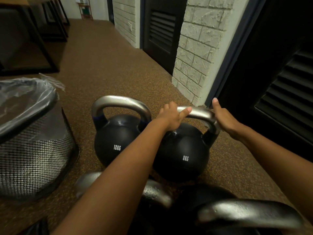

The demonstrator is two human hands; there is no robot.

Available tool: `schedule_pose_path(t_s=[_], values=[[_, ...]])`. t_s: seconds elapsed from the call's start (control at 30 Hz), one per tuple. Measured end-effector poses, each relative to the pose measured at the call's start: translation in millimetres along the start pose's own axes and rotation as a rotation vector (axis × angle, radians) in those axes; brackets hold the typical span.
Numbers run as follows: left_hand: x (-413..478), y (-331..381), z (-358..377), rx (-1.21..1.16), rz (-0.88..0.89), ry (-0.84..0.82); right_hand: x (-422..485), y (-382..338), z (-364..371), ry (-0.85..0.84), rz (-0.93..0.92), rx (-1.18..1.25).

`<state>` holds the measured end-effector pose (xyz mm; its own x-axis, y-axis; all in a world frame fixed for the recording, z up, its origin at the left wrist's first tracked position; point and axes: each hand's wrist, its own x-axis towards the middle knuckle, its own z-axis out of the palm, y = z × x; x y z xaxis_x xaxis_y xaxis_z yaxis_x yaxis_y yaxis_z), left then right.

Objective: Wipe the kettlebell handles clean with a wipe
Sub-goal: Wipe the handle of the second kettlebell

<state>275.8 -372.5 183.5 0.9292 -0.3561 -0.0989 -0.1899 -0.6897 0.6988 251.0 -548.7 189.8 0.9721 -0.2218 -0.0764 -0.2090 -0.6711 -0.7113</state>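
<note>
Left hand (169,118) grips the silver metal handle (199,113) of the black 8KG kettlebell (184,158); right hand (226,120) clamps a pale wipe (218,128) on its right corner. Thumb raised.

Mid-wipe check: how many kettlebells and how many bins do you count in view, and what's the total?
Kettlebells: 4. These are the 12KG kettlebell, the 8KG kettlebell, the near-left kettlebell and the near-right kettlebell. Both near ones are only partly in view.
Mesh bin: 1
Total: 5

Dim indoor light, blurred near edge, wide-angle bend
</note>
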Motion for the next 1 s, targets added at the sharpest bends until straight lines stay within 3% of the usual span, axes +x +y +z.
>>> schedule_pose_path(t_s=[0.1,0.23,0.3,0.47,0.57,0.7,0.8,0.83,0.9,0.97,1.0], values=[[2,0,0,0.005,-0.003,-0.005,0,-18,9,0.071,0.020,-0.154],[4,0,1,0.045,-0.011,-0.004,0,-46,29,0.069,-0.177,-0.442],[4,0,1,0.065,-0.012,0.001,2,-51,31,0.044,-0.234,-0.473],[0,0,0,0.012,0.000,-0.003,14,-36,12,-0.088,-0.154,-0.258],[0,-1,0,-0.001,0.001,-0.006,17,-9,1,-0.083,-0.088,-0.063],[0,-1,-1,-0.010,0.012,-0.011,12,15,10,0.081,0.072,0.249],[0,-1,-1,-0.017,0.011,-0.009,20,6,23,0.280,0.164,0.093],[0,-1,-1,-0.019,0.009,-0.008,19,0,26,0.332,0.124,-0.031],[1,-1,0,-0.015,-0.001,-0.002,10,-11,36,0.385,-0.147,-0.282],[1,0,0,0.014,-0.007,0.002,-1,-21,44,0.375,-0.401,-0.475],[1,0,0,0.030,-0.007,0.002,-4,-25,44,0.349,-0.444,-0.520]])
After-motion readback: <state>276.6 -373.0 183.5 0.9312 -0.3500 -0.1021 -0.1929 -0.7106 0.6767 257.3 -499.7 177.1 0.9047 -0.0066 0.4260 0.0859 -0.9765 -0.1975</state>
